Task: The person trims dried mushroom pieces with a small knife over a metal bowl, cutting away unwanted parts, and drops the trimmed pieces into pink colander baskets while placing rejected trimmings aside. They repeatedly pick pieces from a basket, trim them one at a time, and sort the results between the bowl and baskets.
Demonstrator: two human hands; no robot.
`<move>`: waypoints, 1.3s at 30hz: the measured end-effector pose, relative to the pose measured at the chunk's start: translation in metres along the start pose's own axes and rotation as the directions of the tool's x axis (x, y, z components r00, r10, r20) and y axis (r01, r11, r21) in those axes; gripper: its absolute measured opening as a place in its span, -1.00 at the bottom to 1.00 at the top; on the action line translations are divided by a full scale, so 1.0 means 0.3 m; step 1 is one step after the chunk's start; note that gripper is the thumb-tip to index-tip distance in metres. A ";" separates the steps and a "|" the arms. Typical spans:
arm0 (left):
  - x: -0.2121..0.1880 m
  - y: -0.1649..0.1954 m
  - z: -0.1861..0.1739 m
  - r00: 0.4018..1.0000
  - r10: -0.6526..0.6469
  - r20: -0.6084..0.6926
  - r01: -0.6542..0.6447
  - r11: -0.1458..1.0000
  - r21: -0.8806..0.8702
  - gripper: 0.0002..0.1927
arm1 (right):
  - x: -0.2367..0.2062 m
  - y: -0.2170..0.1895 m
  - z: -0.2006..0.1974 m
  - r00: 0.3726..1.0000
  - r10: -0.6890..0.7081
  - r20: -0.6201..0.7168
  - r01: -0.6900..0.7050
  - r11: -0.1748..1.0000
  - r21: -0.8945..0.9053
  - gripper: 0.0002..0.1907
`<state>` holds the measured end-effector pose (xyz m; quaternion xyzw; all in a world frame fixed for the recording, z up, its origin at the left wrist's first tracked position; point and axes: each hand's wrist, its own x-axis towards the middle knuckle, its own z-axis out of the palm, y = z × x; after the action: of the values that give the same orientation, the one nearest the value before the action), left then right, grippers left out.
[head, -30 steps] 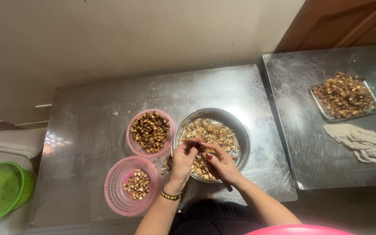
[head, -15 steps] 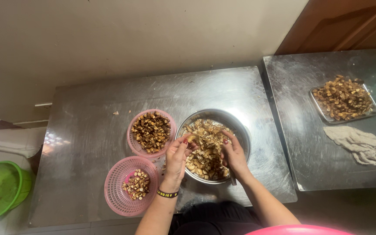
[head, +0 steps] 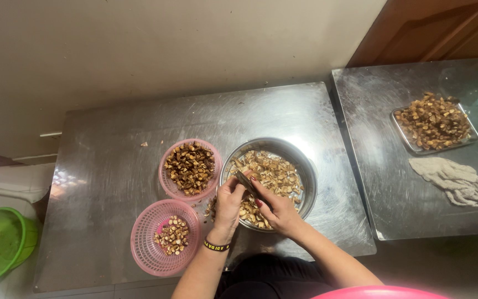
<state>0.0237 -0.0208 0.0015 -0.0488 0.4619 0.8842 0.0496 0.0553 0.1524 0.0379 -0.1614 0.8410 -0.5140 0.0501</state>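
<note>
While both hands met over the steel bowl (head: 303,166) at lower centre of the frame, we noted the left hand (head: 229,204) pinching one dark brown piece (head: 243,178) between fingertips, wrist cocked upward. Our right hand (head: 278,213) closed around a thin dark implement, possibly a blade; we could not tell. Judged: pieces light, stiff, dry, likely brittle, best gripped by the edges. Two pink baskets (head: 164,177) sat left of the bowl on the steel table (head: 112,182).
</note>
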 end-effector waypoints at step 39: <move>0.000 -0.040 0.033 0.994 0.110 0.010 -0.110 0.992 0.067 -0.72 | 0.020 0.046 0.018 0.996 0.025 -0.089 0.011 0.926 0.377 -0.55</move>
<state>0.0249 -0.0056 -0.0026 -0.0186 0.4933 0.8696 0.0039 0.0479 0.1515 0.0237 -0.1218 0.7285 -0.6728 0.0432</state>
